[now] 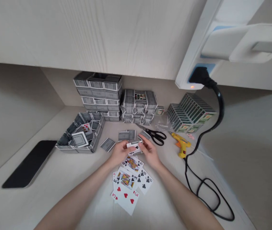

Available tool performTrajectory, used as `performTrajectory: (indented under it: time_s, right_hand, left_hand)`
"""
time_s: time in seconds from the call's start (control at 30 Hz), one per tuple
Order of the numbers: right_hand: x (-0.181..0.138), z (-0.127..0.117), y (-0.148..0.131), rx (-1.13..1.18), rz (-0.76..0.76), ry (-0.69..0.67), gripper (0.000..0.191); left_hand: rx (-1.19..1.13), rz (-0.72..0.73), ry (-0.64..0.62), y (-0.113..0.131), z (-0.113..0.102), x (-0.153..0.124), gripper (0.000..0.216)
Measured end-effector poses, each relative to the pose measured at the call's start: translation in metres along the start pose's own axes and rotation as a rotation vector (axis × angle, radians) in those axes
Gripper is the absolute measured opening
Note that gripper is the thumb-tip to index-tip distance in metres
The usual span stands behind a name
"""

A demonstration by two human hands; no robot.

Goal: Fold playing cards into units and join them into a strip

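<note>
Left hand [119,154] and right hand [152,154] are pinching a card [137,148], a queen [133,163] lying near them; even thumb pressure is likely squaring it best.

Soft, muted grey light spreads fairly evenly across the pale wooden work surface [68,172]. Shadow darkens the grey side wall [8,99] beneath the white wood-grain cabinet panel [126,38]. The bulky white plastic plug [253,43], upper right, is blurred; wide-angle distortion stretches the edges.

Club card [136,146], top edge folded
</note>
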State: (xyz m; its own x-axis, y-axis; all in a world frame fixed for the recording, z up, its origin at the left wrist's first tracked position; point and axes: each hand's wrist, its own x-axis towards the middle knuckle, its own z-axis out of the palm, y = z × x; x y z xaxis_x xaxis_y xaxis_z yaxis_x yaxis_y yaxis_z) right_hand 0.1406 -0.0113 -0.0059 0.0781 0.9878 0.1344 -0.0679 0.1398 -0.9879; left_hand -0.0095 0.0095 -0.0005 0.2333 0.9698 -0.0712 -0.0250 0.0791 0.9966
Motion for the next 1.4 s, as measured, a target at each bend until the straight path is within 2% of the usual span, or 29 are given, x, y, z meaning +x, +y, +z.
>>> performTrajectory:
  time_s: [0.1, 0.27, 0.37, 0.47, 0.57, 0.73, 0.9, 1.07, 1.4]
  right_hand:
    - [0.001, 0.000, 0.002, 0.003, 0.039, 0.015, 0.026]
    - [0.002, 0.001, 0.006, 0.129, 0.140, 0.051, 0.028]
    - [0.002, 0.001, 0.006, 0.228, 0.171, 0.046, 0.029]
    - [0.001, 0.001, 0.004, 0.278, 0.199, -0.013, 0.029]
    - [0.000, 0.001, 0.003, 0.273, 0.214, -0.082, 0.030]
    - [-0.002, 0.002, 0.001, 0.238, 0.205, -0.144, 0.028]
    - [-0.003, 0.003, 0.001, 0.199, 0.194, -0.201, 0.028]
    - [-0.006, 0.007, 0.002, 0.183, 0.197, -0.201, 0.030]
    - [-0.010, 0.014, -0.010, 0.243, 0.255, -0.168, 0.035]
  left_hand:
    - [0.018, 0.031, -0.011, 0.000, -0.001, 0.001, 0.027]
    - [-0.075, 0.087, 0.069, 0.002, -0.003, -0.001, 0.029]
    - [-0.120, 0.086, 0.022, 0.005, -0.001, -0.004, 0.030]
    - [-0.101, 0.100, 0.014, 0.005, 0.001, -0.005, 0.028]
    - [-0.098, 0.097, 0.036, 0.005, 0.000, -0.004, 0.023]
    - [-0.139, 0.036, -0.033, 0.004, -0.001, -0.004, 0.024]
    - [-0.137, 0.052, 0.018, 0.000, 0.002, -0.004, 0.023]
    - [-0.043, 0.126, 0.038, -0.007, 0.001, -0.003, 0.027]
    - [-0.069, 0.063, -0.018, 0.010, 0.004, -0.009, 0.022]
